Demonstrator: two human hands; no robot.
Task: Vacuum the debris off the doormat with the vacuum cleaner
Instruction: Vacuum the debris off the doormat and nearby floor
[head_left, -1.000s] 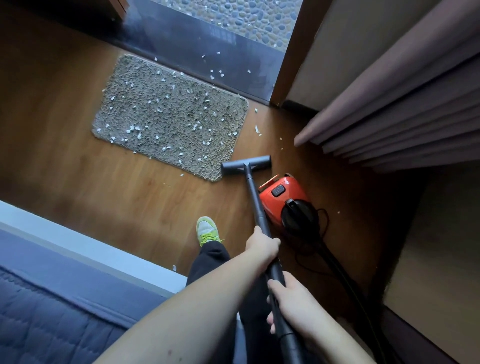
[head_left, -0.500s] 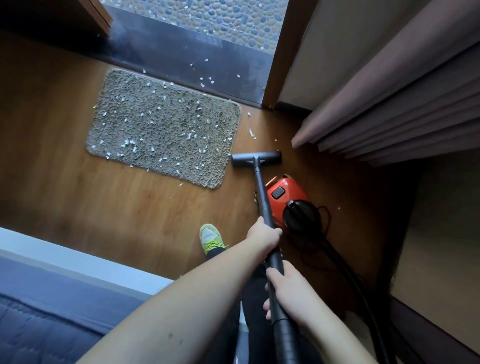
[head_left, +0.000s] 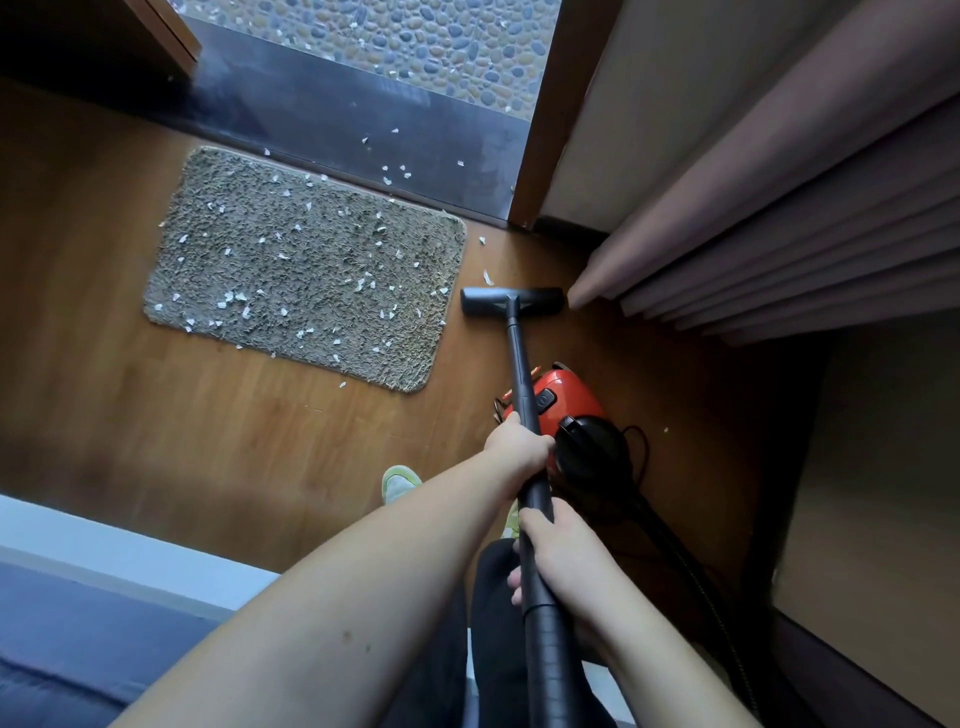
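**Vacuum head parked beside the littered doormat**

You stood on a wooden floor (head_left: 218, 441) with a pebbled strip and a dark threshold (head_left: 363, 119) at the far side. The grey doormat (head_left: 306, 270) lay flat on that floor, just short of the threshold, and white scraps of debris (head_left: 228, 297) were scattered across its pile, with a few more on the threshold and the boards nearby. Folded curtains (head_left: 779, 234) hung to your right. The red vacuum cleaner (head_left: 566, 400) sat on the floor near your feet, its black hose (head_left: 675, 545) trailing back past you. You held the dark tube (head_left: 519, 364) with both hands: your left hand (head_left: 519, 447) wrapped around it higher up, your right hand (head_left: 556, 551) gripping it lower, close behind. The floor head (head_left: 511, 301) rested on bare boards just beside the mat's right edge, not on it.
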